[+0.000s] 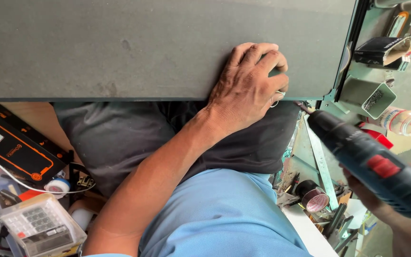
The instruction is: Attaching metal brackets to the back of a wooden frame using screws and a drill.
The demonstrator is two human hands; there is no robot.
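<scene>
The left hand (250, 83) presses flat on the dark grey board (120, 47), fingers curled over its edge. The right hand (381, 204), right of the board, clasps a dark blue cordless drill (372, 162). Should that pressure ease, the board may shift and the bit skid.

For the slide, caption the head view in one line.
Left hand presses on a grey board while the right hand holds a dark cordless drill beside its edge, above a cluttered workbench.
</scene>
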